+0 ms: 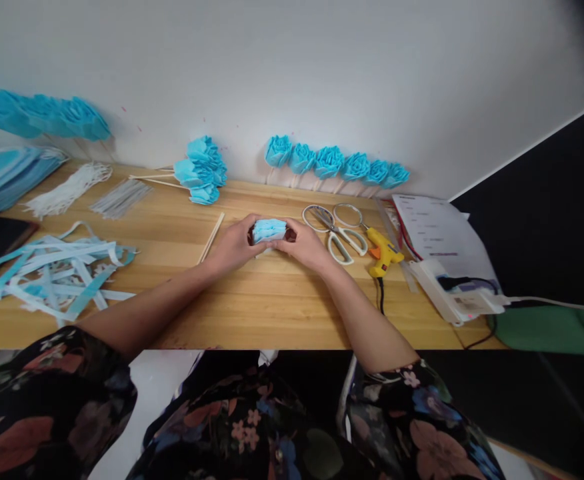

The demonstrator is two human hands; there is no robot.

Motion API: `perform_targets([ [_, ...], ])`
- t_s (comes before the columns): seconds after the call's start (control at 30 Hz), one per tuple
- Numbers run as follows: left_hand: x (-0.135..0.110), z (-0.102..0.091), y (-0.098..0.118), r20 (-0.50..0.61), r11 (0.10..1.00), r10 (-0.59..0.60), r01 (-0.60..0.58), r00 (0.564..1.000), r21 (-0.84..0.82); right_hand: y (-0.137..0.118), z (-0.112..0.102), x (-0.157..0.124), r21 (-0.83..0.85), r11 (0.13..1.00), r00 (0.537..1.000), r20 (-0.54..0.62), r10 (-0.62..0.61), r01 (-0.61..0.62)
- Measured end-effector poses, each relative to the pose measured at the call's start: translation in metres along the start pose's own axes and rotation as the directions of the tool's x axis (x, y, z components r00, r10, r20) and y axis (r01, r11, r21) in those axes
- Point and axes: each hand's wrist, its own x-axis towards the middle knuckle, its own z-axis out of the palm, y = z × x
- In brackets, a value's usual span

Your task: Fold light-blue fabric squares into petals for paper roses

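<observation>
Both hands meet over the middle of the wooden table (pixel 252 313). My left hand (pixel 235 245) and my right hand (pixel 306 245) are closed on the two ends of a small folded light-blue piece (pixel 269 231), pinching it between fingers and thumbs just above the tabletop. A thin wooden stick (pixel 211 237) lies just left of my left hand. White-handled scissors (pixel 339 237) lie just right of my right hand, with a yellow glue gun (pixel 383 252) beyond them.
Finished blue flowers (pixel 335 162) lean in a row against the wall, more flowers on sticks (pixel 201 170) at back left. Cut blue and white strips (pixel 52 267) pile at left. A white power strip (pixel 455 297) and papers (pixel 435 230) lie at right.
</observation>
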Motion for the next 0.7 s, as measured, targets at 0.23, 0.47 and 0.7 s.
perform_targets([
  [0.23, 0.0014, -0.0012, -0.0057, -0.058, 0.997, -0.013, 0.018, 0.998, 0.072, -0.0057, 0.0005, -0.0021, -0.113, 0.994, 0.999, -0.042, -0.010, 0.005],
  [0.47, 0.0027, -0.0040, -0.0059, -0.033, 0.993, 0.026, -0.022, 0.999, 0.120, -0.0042, 0.0011, -0.0013, -0.130, 0.990, 0.998, -0.030, -0.061, 0.056],
  [0.7, 0.0024, -0.0025, -0.0070, -0.006, 0.993, -0.015, 0.015, 1.000, 0.114, -0.0013, 0.0032, -0.0030, -0.192, 0.980, 0.999, -0.006, -0.051, 0.049],
])
